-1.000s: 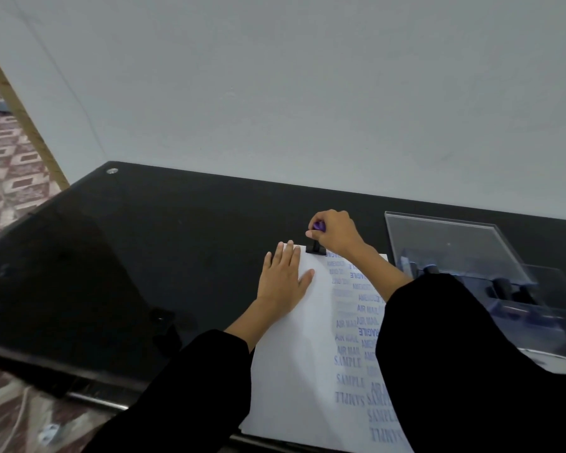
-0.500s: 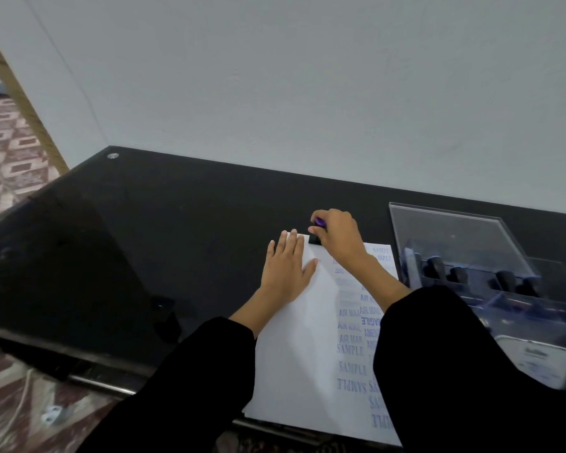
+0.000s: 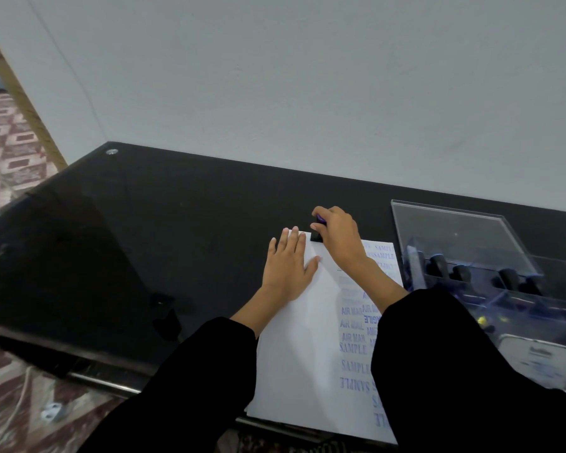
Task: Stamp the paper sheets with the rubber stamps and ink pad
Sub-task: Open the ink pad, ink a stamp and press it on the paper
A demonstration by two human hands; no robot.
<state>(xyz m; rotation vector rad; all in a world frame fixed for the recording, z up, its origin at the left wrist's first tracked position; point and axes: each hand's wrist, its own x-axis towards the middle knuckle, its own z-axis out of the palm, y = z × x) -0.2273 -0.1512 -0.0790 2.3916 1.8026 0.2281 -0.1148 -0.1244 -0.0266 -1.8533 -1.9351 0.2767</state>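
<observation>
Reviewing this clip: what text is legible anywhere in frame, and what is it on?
"SAMPLE": blue stamps on the paper sheet, repeated, one upside down.
"AIR MAIL": blue stamps, same sheet.
Upside-down stamp, likely "FRAGILE": partly hidden by the right sleeve.
White label near the clear box: too blurred to read.

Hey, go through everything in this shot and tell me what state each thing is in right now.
Paper: flat on table, right part printed blue, left part blank.
Stamp: upright, base at paper's far edge.
Right hand: curled round stamp.
Left hand: flat, fingers straight, pressing paper.
Box: clear lid raised.
Spare stamps: standing inside box.
</observation>
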